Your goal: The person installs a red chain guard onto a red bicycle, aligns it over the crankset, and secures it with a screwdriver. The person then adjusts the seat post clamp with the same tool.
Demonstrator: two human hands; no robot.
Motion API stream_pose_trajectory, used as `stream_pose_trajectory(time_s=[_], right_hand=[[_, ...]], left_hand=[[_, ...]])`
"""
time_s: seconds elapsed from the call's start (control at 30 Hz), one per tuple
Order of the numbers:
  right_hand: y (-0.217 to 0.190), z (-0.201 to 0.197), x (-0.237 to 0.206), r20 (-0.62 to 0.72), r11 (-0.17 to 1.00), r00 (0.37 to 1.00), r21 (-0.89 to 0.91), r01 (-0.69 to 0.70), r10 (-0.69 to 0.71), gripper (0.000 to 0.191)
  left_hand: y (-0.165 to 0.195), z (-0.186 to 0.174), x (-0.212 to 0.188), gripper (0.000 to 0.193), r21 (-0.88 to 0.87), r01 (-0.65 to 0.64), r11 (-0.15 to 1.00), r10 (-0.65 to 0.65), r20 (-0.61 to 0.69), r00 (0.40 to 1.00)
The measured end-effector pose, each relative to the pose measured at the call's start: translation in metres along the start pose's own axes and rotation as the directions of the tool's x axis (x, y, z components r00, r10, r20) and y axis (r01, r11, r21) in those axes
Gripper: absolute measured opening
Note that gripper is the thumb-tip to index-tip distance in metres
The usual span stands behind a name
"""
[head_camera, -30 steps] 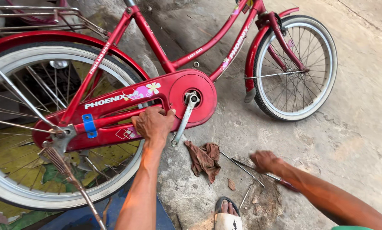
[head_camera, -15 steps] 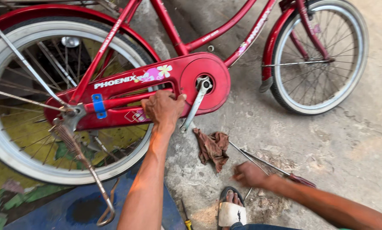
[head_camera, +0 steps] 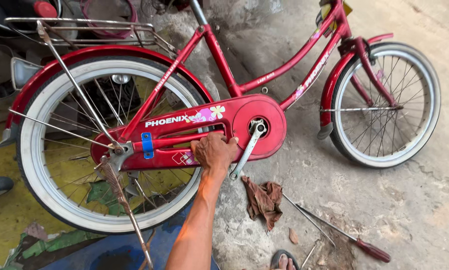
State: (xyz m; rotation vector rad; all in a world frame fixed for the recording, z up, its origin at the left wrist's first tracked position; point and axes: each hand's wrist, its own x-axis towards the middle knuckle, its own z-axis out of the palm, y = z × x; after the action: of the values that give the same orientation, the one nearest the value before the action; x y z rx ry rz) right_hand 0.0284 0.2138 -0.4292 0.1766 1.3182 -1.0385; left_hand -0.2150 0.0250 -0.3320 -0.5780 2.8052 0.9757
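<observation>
Bike (head_camera: 244, 90) stands across the view, rear wheel (head_camera: 104, 145) left, front wheel (head_camera: 384, 102) right. Left hand (head_camera: 213, 151) on chain guard (head_camera: 184, 135), just left of crank (head_camera: 247, 147). Rag (head_camera: 262, 199) on ground below crank. Screwdriver (head_camera: 344, 239) right of rag. Rack (head_camera: 84, 27) above rear wheel.

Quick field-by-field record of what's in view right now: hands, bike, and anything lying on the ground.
left hand: grips the red chain guard of the bicycle, fingers curled over its lower edge
right hand: not in view
bicycle: red, upright, on a concrete floor
crank arm: silver, points down and left, no pedal visible on it
rag: brown, crumpled on the floor below the crank
screwdriver: long shaft, dark red handle, lies right of the rag
kickstand: down, beside the rear wheel
</observation>
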Motion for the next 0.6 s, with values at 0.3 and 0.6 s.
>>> stream_pose_trajectory(time_s=[0.3,0.6], right_hand=[[-0.079,-0.054,-0.108,-0.289,0.885,0.934,-0.463,0.054,-0.208,0.043],[-0.234,-0.124,-0.175,-0.477,0.417,0.429,-0.879,-0.233,-0.767,0.023]], left_hand=[[0.002,-0.008,-0.002,0.031,-0.029,0.012,1.0,-0.011,0.031,0.999],[0.003,-0.007,-0.002,0.028,-0.049,0.01,0.999,-0.009,0.02,1.0]])
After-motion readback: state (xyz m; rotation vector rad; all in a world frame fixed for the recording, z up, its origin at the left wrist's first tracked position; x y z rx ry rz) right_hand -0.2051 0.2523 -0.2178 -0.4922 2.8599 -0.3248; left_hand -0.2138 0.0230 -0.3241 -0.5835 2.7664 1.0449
